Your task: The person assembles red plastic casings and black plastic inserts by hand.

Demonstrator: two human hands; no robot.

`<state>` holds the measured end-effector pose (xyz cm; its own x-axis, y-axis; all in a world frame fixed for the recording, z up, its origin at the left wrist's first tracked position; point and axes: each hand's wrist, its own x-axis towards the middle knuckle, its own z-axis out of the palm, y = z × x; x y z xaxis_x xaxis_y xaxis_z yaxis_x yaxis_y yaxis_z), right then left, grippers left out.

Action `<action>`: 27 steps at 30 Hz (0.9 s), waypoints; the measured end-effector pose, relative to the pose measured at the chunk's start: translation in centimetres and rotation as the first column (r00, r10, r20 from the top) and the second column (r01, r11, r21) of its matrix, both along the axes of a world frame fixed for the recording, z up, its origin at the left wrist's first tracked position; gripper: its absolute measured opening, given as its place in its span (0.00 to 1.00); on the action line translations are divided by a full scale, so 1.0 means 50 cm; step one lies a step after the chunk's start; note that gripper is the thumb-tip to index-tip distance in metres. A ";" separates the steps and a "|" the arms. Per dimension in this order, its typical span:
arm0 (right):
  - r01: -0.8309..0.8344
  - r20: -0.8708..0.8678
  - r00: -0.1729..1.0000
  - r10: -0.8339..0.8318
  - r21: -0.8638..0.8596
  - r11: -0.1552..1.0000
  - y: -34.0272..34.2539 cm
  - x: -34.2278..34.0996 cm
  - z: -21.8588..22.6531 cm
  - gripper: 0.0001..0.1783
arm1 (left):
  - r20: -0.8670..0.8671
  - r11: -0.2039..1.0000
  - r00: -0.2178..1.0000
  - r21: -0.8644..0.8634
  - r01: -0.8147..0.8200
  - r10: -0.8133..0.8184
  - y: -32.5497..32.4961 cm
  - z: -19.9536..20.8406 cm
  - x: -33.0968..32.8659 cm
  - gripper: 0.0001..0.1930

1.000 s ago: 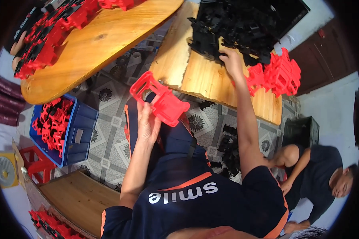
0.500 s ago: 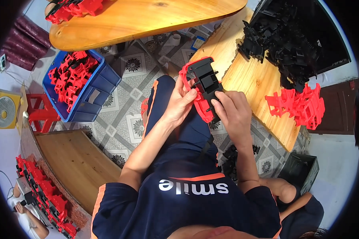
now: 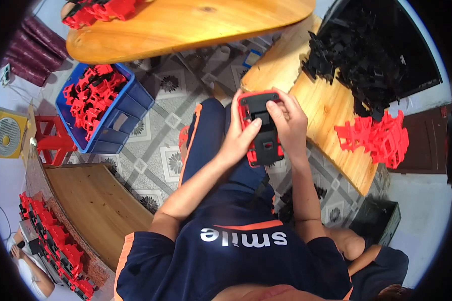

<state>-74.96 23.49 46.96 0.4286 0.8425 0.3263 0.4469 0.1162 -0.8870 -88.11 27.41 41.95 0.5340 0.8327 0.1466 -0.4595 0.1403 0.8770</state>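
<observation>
Since the earlier frame, both hands have raised the red-and-black part [image 3: 260, 128] toward 12 o'clock. Left hand [image 3: 240, 140] and right hand [image 3: 286, 120] fingers clench it above the lap; worktop [image 3: 331, 115] at 2 o'clock.

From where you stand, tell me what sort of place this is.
Probably a small assembly workshop for plastic parts. A blue crate holds red parts, loose black parts are heaped on a wooden bench, and both hands hold a red-and-black assembly over the lap.
</observation>
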 end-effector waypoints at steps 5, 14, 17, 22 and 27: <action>-0.178 0.123 0.977 0.176 0.001 0.984 -0.013 -0.010 0.039 0.27 | 0.050 0.941 0.943 0.065 -0.332 0.330 0.002 0.049 -0.016 0.36; -0.400 -0.397 0.803 0.445 0.196 0.895 0.228 -0.065 0.206 0.28 | 0.026 0.181 0.348 0.815 -0.551 0.937 0.224 0.243 -0.088 0.50; -0.442 -0.349 0.800 0.487 0.205 0.873 0.392 -0.061 0.229 0.18 | -0.099 0.197 0.371 0.951 -0.238 0.923 0.318 0.275 -0.082 0.41; -0.099 -0.396 0.874 0.283 0.424 0.900 0.392 -0.040 0.164 0.25 | 0.197 -0.099 0.485 0.971 -0.220 0.852 0.516 0.262 -0.061 0.29; 0.107 -0.086 0.994 -0.072 0.548 0.830 0.162 0.001 0.050 0.13 | 0.183 -0.157 0.346 0.982 -0.102 0.920 0.576 0.276 -0.125 0.29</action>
